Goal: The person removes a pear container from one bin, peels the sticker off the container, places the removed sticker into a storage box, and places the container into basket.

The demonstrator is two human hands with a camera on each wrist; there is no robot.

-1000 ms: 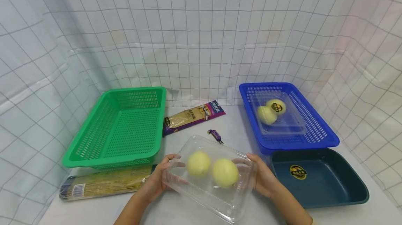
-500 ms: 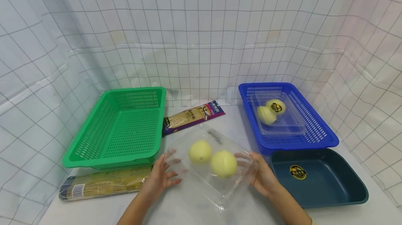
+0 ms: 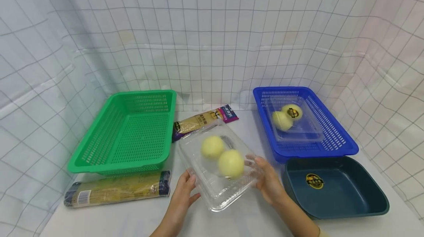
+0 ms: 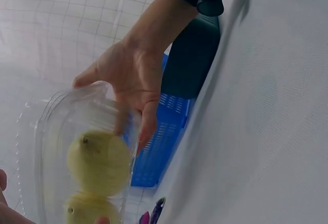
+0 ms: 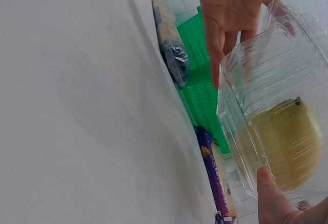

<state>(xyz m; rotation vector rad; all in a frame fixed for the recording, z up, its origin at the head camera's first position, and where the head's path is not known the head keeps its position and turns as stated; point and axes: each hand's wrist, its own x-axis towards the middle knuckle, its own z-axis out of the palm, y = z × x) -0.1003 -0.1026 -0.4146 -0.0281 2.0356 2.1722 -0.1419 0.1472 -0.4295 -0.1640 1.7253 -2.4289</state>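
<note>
A clear plastic clamshell box (image 3: 212, 189) with two pale yellow fruits (image 3: 230, 163) in it is held just above the white table. My left hand (image 3: 190, 185) grips its near left corner, thumb on the edge and fingers underneath. My right hand (image 3: 260, 172) grips the right side. In the left wrist view the right hand (image 4: 128, 80) has its thumb over the box (image 4: 56, 121) and its fingers down the side. The right wrist view has the left hand (image 5: 230, 8) against the far end of the box (image 5: 266, 80).
A green basket (image 3: 145, 95) stands at the left and a blue basket (image 3: 314, 150) at the right with another clear fruit box (image 3: 298, 132) in it. A dark teal tray (image 3: 364, 207) lies near right. Noodle packets lie near left (image 3: 116, 189) and at the back (image 3: 205, 121).
The box has risen, moved away from me and turned, so a short end now faces me. My left hand has shifted right to the near corner. The small candy is now hidden behind the box.
</note>
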